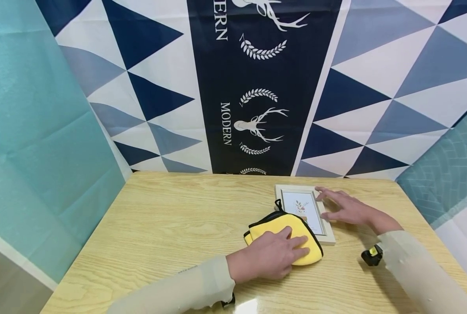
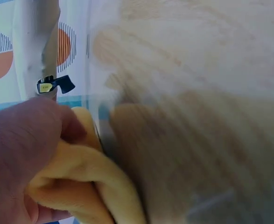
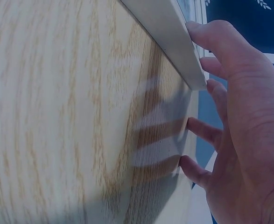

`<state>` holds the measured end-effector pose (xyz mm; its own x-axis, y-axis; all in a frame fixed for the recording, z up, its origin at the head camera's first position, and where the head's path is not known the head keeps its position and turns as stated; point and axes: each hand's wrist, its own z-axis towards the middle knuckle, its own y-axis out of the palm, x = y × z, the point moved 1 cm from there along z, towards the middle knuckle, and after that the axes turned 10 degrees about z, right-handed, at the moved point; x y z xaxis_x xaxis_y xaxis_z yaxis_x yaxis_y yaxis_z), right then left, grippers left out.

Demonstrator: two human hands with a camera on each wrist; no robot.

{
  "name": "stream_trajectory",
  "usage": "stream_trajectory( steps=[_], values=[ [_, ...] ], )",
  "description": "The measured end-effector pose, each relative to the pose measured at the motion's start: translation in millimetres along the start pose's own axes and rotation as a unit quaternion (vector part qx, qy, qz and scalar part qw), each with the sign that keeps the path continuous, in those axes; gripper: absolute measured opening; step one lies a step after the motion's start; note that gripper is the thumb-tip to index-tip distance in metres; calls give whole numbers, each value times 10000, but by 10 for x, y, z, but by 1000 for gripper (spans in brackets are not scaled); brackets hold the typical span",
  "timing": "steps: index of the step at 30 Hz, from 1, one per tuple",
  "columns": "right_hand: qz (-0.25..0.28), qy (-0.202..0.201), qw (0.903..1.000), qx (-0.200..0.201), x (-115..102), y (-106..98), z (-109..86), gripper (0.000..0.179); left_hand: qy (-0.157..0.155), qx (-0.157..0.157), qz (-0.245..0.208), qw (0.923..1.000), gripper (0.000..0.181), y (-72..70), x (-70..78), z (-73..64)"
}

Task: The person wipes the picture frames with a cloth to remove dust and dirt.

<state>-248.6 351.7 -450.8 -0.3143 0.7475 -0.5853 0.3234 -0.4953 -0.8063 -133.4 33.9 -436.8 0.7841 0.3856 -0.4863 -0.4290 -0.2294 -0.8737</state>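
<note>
A picture frame (image 1: 328, 233) with a pale border lies flat on the table, a small floral print behind its pane. Across its lower left part lies a folded yellow cloth (image 1: 312, 257) with black edging and a black loop. My left hand (image 1: 270, 255) holds this cloth from above, fingers spread over it; in the left wrist view the cloth (image 2: 113, 186) bunches between thumb and fingers. On the frame's right side, my right hand (image 1: 349, 208) touches the border with thumb and fingertips. The right wrist view shows some fingertips beyond the frame's corner, near the tabletop.
The light wooden table (image 1: 170, 218) reaches back to a patterned blue and white backdrop (image 1: 166, 87). Teal cloth (image 1: 41, 131) hangs along the left side. A small black device (image 1: 372, 255) sits at the right wrist.
</note>
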Motion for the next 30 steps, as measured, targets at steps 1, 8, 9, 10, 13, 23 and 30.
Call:
stream_trajectory(
  steps=[1,8,9,10,13,23,30],
  values=[
    [0,-31,10000,4,0,4,-3,85,44,-44,-21,10000,55,-12,-20,0],
    [-3,-57,10000,-3,-2,5,-9,89,95,369,-44,9993,51,-72,-155,13],
    [1,-41,10000,-4,-2,3,-7,90,68,470,40,9989,50,-77,-175,15],
    [9,-49,10000,-3,1,0,-4,90,40,556,126,9984,49,-79,-194,19],
    [16,-84,10000,9,13,-3,-2,91,-2,643,287,9975,47,-79,-254,40],
    [16,7,10000,7,25,2,-2,87,-194,444,167,9987,48,45,-329,79],
    [14,17,10000,3,12,-5,-14,89,-495,46,63,9987,65,177,-257,103]
  ],
)
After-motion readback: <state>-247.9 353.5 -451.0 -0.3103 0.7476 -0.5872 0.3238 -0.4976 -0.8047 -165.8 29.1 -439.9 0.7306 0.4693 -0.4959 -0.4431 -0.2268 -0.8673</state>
